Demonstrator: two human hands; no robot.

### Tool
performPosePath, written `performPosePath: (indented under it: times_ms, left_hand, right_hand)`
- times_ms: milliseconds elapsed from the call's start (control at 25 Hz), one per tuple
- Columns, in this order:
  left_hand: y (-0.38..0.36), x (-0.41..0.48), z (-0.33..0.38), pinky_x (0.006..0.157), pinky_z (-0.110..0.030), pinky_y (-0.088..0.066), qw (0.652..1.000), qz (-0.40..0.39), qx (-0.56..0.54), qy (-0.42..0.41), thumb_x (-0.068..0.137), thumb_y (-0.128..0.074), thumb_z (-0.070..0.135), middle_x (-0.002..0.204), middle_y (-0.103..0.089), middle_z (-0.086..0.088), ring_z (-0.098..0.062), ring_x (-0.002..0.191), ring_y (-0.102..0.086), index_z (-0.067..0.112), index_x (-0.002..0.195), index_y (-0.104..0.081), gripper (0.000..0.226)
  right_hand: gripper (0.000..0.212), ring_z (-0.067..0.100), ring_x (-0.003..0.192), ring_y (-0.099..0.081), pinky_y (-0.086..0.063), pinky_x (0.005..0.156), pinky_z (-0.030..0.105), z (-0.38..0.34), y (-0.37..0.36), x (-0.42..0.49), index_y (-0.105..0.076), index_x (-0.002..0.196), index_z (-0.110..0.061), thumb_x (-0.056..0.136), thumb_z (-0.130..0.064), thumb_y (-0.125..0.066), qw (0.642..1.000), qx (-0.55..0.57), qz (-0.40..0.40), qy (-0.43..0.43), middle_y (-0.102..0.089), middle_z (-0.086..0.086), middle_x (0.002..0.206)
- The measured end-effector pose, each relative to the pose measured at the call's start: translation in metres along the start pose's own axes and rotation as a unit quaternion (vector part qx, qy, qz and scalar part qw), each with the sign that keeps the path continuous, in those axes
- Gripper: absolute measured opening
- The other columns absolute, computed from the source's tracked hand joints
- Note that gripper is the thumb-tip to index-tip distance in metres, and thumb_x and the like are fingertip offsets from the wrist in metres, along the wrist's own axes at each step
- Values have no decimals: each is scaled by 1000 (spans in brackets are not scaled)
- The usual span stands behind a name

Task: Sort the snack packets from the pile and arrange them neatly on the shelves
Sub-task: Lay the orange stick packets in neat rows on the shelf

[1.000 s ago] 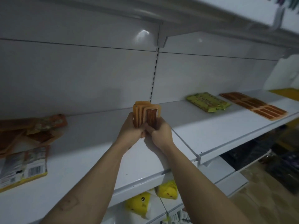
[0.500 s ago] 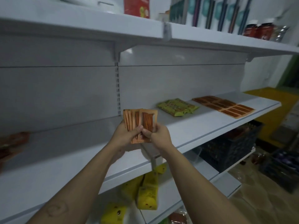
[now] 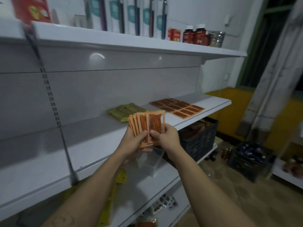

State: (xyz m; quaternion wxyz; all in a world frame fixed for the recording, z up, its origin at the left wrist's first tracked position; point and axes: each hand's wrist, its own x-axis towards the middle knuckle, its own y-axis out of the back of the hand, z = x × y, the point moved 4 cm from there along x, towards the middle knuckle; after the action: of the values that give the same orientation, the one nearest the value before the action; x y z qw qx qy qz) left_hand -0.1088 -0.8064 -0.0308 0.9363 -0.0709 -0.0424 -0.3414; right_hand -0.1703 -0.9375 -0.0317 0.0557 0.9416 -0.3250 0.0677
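Observation:
A fanned stack of orange snack packets (image 3: 148,124) with brown sticks inside is held upright in front of the middle white shelf (image 3: 91,145). My left hand (image 3: 133,141) grips the fan from the left, thumb on the front. My right hand (image 3: 165,136) pinches the front packet at its lower edge. On the same shelf to the right lie a bunch of green packets (image 3: 125,110) and a flat row of the same orange packets (image 3: 177,106).
The top shelf (image 3: 131,41) carries boxes, toothbrush packs and brown bottles. Yellow packets (image 3: 120,176) and a clear tub (image 3: 152,159) sit on the lower shelf. Dark crates (image 3: 200,136) with goods stand on the floor at right.
The view has swung right and up; the pile at the left has left the frame. Both hands moved right along the shelf with the fan of orange packets, toward the laid-out rows.

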Motion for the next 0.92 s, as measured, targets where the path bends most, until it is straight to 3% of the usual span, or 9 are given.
performPosePath:
  times_ms: [120,280,440,640,920]
  left_hand:
    - [-40,16,1,55,-35,-60,1000,-29,4,7,96,-56,4,103,-72,-4,-22,83,-74,22,124,-51,33]
    - [-84,43,-9,57,-36,-59,998,-61,5,16,95,-60,10,111,-69,-8,-23,85,-74,18,130,-48,38]
    - [-113,77,-26,50,-29,-55,997,-69,-14,25,92,-65,11,109,-70,-8,-21,82,-74,16,128,-51,39]
    - [-122,141,-39,47,-28,-52,996,-78,3,31,89,-69,18,108,-71,-7,-22,81,-74,18,125,-53,40]
    - [-113,249,-37,43,-27,-48,999,-22,-4,41,87,-70,20,98,-73,-8,-20,75,-73,20,114,-56,30]
  right_hand:
    - [26,14,93,-71,-60,82,37,-1,45,3,-66,113,-15,87,-10,-69,999,1,47,1,-73,0,101]
    - [24,11,91,-71,-60,83,38,-1,94,10,-67,111,-19,88,-14,-70,995,-28,94,-4,-73,-4,101]
    - [21,11,87,-73,-60,83,40,5,132,32,-68,107,-18,86,-18,-72,993,-68,92,-33,-75,-2,98]
    - [20,10,84,-73,-61,71,29,15,143,89,-66,109,-17,89,-19,-69,991,-88,82,-49,-74,-1,99]
    - [12,10,78,-73,-54,60,22,17,129,197,-67,102,-15,90,-16,-67,992,-79,93,-38,-74,-2,91]
